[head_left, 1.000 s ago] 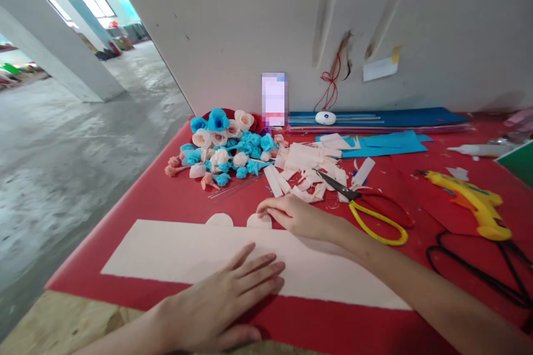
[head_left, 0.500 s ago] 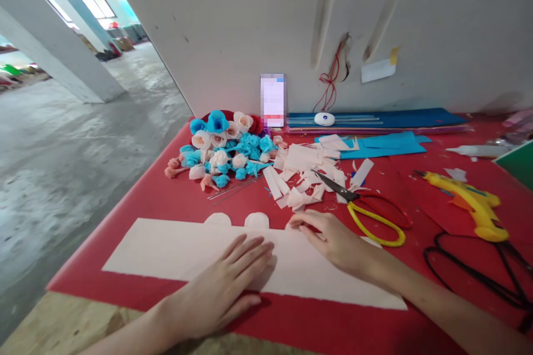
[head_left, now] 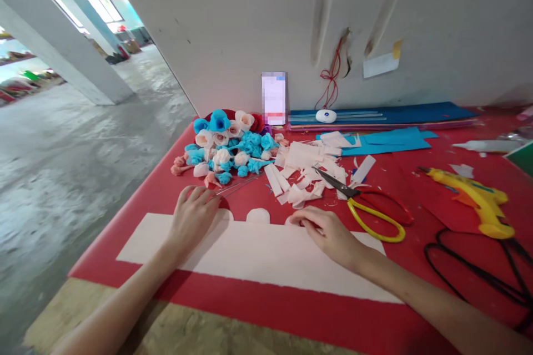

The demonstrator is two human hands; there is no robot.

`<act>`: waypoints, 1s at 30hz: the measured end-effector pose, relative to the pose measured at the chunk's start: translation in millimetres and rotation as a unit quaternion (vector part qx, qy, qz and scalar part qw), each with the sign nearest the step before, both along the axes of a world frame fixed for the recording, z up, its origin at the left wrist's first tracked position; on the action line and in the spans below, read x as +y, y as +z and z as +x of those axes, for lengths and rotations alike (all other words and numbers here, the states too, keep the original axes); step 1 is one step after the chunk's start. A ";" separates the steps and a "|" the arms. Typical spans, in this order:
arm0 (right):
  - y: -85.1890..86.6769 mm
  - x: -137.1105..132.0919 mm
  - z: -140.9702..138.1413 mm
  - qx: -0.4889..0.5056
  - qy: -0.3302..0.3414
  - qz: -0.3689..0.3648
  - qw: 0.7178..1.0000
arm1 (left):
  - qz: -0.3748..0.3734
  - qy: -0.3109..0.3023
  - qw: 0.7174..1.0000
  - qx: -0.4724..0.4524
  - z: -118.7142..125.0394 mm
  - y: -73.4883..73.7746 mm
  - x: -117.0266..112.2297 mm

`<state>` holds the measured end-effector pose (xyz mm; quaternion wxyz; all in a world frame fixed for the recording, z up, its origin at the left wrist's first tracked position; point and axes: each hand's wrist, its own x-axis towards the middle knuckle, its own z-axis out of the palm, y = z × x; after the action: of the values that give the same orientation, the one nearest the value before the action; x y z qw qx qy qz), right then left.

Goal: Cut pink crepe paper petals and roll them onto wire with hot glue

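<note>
A long cream sheet [head_left: 266, 252] lies flat on the red table [head_left: 137, 199] right in front of me, its long axis running left to right, with my two hands resting along its far edge. My left hand [head_left: 192, 221] lies palm down, fingers loosely curled, on the sheet's far left corner, covering one of the rounded tabs cut there. My right hand [head_left: 328, 233] presses fingertips down at the far edge to the right of the middle, pinching nothing that I can see. A second rounded tab [head_left: 258, 215] shows bare between my hands, a little nearer the right one. Just beyond the right hand lie scissors [head_left: 366, 208] with yellow and red handles; beyond the left lies a pile of blue and cream paper flowers [head_left: 227, 147].

Half a second ago my left hand lay flat near the sheet's middle; it has since moved forward and left to the corner. My right hand has barely shifted.
</note>
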<state>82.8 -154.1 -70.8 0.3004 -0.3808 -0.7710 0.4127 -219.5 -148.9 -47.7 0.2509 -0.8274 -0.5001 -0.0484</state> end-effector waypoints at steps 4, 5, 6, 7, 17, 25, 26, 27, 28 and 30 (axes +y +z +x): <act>-2.2 -0.2 0.2 0.016 -0.002 0.001 1.000 | -0.005 0.018 1.000 0.009 1.3 -0.8 0.1; -2.4 -0.3 0.3 0.019 -0.003 0.002 1.000 | -0.007 0.019 1.000 0.011 1.8 -0.9 0.1; -2.6 -0.4 0.5 0.021 -0.003 0.003 1.000 | -0.009 0.018 1.000 0.012 2.2 -1.0 0.3; -2.8 -0.5 0.6 0.023 -0.004 0.003 1.000 | -0.012 0.017 1.000 0.012 2.3 -0.9 0.7; -5.1 -0.6 -0.2 0.030 -0.006 0.001 1.000 | 0.023 0.025 0.999 -0.030 1.3 3.1 2.3; -3.3 -0.8 -0.3 0.023 -0.009 0.003 1.000 | 0.003 0.032 0.996 -0.078 2.3 -2.1 0.7; -2.9 -0.8 -0.4 0.022 -0.010 0.004 1.000 | -0.005 0.028 0.996 -0.080 1.7 -1.8 0.0; -2.5 -0.8 -0.5 0.022 -0.011 0.005 1.000 | -0.012 0.025 0.996 -0.080 1.1 -1.1 -1.0; -2.2 -0.9 -0.5 0.021 -0.012 0.006 1.000 | -0.020 0.023 0.996 -0.079 0.5 -0.2 -2.2; -1.7 -1.0 -0.6 0.019 -0.013 0.007 1.000 | -0.032 0.022 0.997 -0.073 -0.7 1.8 -4.8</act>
<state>82.2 -155.1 -72.5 0.3227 -0.3813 -0.7629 0.4104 -220.2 -153.7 -45.9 0.1879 -0.8181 -0.5366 -0.0865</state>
